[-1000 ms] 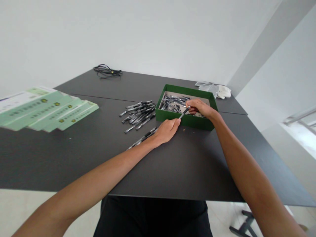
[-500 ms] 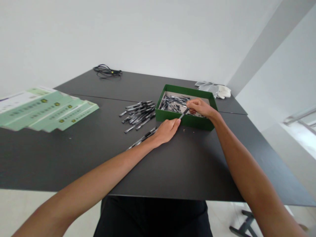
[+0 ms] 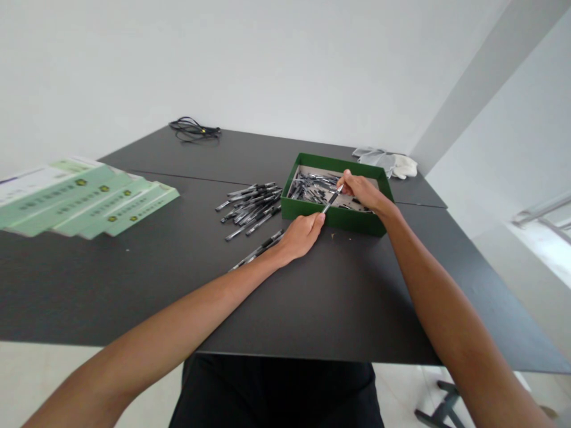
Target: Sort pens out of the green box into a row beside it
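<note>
My left hand (image 3: 304,235) is closed around the lower end of a clear pen with a black grip (image 3: 331,201), holding it tilted up over the near wall of a green box (image 3: 336,223). My right hand (image 3: 358,189) is pinched at the pen's upper, pointed end, above the box. Its fingertips partly hide that end. Many small dark and clear pen parts (image 3: 312,189) lie inside the box, mostly toward its left. Left of the box is a pile of similar pens (image 3: 252,208). A few more pens (image 3: 267,241) lie beside my left wrist.
Fanned green-and-white printed sheets (image 3: 89,199) are at the left of the dark table (image 3: 312,309). A coiled black cable (image 3: 194,128) lies at the back left. White gloves (image 3: 392,163) rest behind the box on the right. Small crumbs lie before the box.
My right fingers have shifted slightly up to the pen's end, and a pale pointed tip now shows beyond the black grip. My left hand has barely moved.
</note>
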`<state>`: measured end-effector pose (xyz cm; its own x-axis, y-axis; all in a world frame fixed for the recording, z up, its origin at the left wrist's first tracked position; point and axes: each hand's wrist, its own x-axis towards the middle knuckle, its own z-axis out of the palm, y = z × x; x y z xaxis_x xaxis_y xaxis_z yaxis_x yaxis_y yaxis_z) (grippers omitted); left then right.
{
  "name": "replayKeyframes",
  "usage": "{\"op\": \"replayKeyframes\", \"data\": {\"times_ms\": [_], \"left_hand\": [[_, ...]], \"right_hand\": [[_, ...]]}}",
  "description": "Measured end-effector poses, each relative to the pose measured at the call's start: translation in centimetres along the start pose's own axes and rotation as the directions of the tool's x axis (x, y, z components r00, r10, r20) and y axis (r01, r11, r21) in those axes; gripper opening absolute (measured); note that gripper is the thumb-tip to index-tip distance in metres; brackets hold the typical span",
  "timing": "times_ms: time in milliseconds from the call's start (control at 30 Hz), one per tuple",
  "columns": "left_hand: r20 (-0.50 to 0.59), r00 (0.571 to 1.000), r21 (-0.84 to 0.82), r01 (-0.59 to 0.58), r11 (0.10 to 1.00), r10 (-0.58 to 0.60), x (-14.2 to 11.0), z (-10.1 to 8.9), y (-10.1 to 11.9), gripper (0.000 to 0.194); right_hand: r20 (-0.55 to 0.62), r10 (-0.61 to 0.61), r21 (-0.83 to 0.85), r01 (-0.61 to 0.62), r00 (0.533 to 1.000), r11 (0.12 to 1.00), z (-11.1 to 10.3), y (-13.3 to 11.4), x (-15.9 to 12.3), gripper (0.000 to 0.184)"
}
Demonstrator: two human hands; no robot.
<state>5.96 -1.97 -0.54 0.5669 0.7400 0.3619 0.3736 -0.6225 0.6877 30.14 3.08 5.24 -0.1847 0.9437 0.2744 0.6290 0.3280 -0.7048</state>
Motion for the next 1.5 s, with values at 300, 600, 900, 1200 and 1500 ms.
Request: {"op": "replayKeyframes", "data": {"times_ms": [300, 600, 900, 1200, 1500], "left_hand": [[0.004, 1.0, 0.001, -0.004, 1.0, 0.004, 0.1, 0.1, -0.2, 0.062], [0.004, 1.0, -0.006, 0.008, 1.0, -0.008, 0.0, 0.1, 0.0, 0.064], [0.011, 1.0, -0.014, -0.002, 1.0, 0.003, 0.1, 0.2, -0.3, 0.062], [0.014, 1.0, -0.013, 0.002, 1.0, -0.002, 0.1, 0.1, -0.2, 0.059], [0.014, 1.0, 0.008, 0.004, 1.0, -0.004, 0.1, 0.1, -0.3, 0.059]], "right_hand": [[0.007, 0.259, -0.564, -0.21, 0.966, 0.799, -0.1, 1.8, 0.2, 0.035], [0.134, 0.194, -0.659, -0.059, 0.972, 0.75, -0.2, 1.8, 0.3, 0.038], [0.178, 0.292, -0.638, -0.116, 0.94, 0.761, -0.3, 1.8, 0.3, 0.032], [0.141, 0.356, -0.651, -0.184, 0.924, 0.736, -0.1, 2.4, 0.6, 0.033], [0.138, 0.367, -0.701, -0.171, 0.92, 0.692, -0.1, 2.8, 0.3, 0.031]]}}
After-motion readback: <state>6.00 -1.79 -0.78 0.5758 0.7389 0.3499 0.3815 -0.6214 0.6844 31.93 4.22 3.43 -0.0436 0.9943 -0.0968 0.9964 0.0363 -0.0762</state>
